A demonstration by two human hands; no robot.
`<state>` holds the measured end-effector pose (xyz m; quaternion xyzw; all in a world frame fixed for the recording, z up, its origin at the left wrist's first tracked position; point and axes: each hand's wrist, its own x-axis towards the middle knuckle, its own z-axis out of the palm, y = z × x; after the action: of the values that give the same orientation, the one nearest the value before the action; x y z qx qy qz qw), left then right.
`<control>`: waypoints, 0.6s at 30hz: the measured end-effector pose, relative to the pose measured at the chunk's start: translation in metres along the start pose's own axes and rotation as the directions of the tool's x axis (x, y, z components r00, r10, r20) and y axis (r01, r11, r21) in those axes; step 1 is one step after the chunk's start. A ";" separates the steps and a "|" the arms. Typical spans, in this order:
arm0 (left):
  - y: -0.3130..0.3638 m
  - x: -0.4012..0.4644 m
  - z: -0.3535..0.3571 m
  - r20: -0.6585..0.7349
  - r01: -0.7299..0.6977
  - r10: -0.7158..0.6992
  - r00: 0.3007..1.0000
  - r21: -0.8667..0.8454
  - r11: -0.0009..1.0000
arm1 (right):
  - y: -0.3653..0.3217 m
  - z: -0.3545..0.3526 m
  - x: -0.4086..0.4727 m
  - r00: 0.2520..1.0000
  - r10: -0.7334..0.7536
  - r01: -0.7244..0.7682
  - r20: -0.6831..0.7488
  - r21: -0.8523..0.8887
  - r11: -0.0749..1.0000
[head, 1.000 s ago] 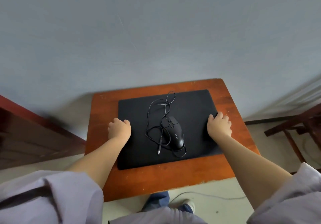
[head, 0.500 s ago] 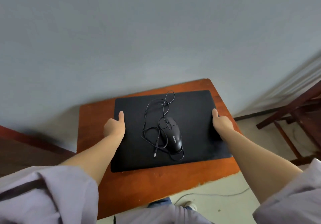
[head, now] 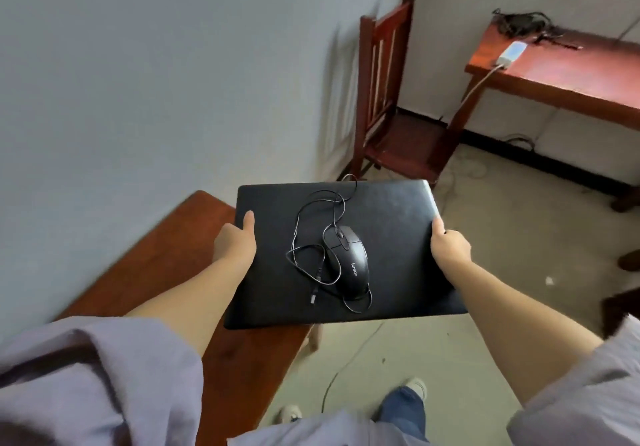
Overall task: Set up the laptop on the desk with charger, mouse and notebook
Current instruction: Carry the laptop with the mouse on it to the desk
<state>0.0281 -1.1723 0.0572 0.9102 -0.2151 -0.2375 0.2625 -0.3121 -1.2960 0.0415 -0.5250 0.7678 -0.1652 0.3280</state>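
Fingers (head: 248, 218): I see only the thumbs on top of the closed laptop (head: 388, 224); the rest curl under its edges, out of view, so I can't tell their spread. My left hand (head: 235, 243) clamps the laptop's left edge, my right hand (head: 450, 246) its right edge, and I carry it level in the air.

The mouse (head: 348, 262) lies on the lid, near its middle, with its loose cable (head: 311, 234) coiled beside it and the plug end toward the near edge. Nothing pins it.

Progress, as I judge it: early. The laptop is lifted, its left part over the small table (head: 166, 265), the rest over bare floor. The desk (head: 568, 68) is well beyond the laptop, up and to the right; on it I see a white adapter (head: 512, 51) with a lead hanging off the edge and a dark cord pile (head: 519, 21) further back, possibly the charger. No notebook visible. Still left: carrying, setting down, opening, plugging in, placing the mouse and notebook.

Room: open floor between laptop and desk. A wooden chair (head: 391, 106) stands just beyond the laptop's far edge, against the wall. A thin wire (head: 349, 359) trails on the floor below the laptop: trip risk. Any tilt could slide the mouse off.
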 end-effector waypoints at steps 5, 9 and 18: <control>0.117 -0.054 0.117 0.188 -0.153 0.150 0.971 0.000 0.988 | 0.101 -0.105 0.050 0.967 0.189 -0.177 -0.172 0.082 0.981; 0.187 -0.112 0.207 0.302 -0.187 0.179 0.936 -0.004 0.982 | 0.175 -0.185 0.085 0.920 0.304 -0.284 -0.248 0.115 0.952; 0.326 -0.194 0.351 0.425 -0.345 0.306 0.852 0.015 0.938 | 0.276 -0.305 0.163 0.823 0.476 -0.435 -0.309 0.195 0.879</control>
<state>-0.4048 -1.4551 0.0456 0.7998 -0.4276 -0.3677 0.2053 -0.7490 -1.3643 0.0455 -0.2686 0.9056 -0.2165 0.2467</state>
